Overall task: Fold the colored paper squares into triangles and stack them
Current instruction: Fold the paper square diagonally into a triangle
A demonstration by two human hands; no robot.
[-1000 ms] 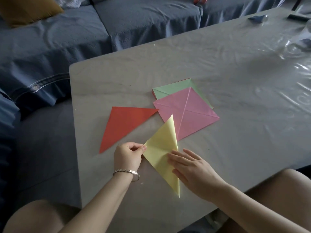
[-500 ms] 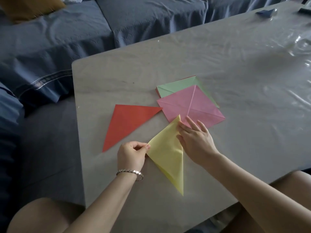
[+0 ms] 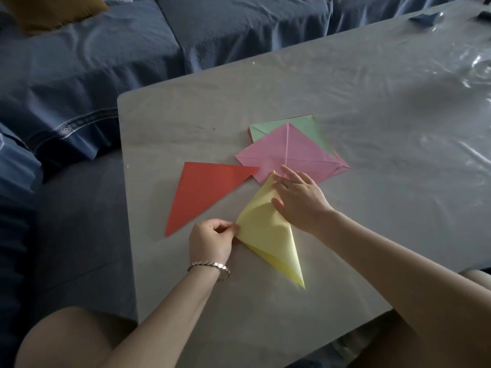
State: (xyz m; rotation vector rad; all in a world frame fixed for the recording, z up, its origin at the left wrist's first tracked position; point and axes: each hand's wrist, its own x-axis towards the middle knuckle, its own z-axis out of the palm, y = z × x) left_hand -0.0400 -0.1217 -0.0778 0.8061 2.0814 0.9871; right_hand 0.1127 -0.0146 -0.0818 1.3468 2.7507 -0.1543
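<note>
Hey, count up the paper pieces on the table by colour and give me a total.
red triangle: 1
yellow paper, partly folded: 1
pink square: 1
green square: 1
Total: 4 clearly seen. Thin edges under the green square hint at more sheets, but they cannot be counted.

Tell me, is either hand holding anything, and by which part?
The left hand pinches the folded yellow paper at its left corner. The right hand only presses flat on the paper's upper part.
</note>
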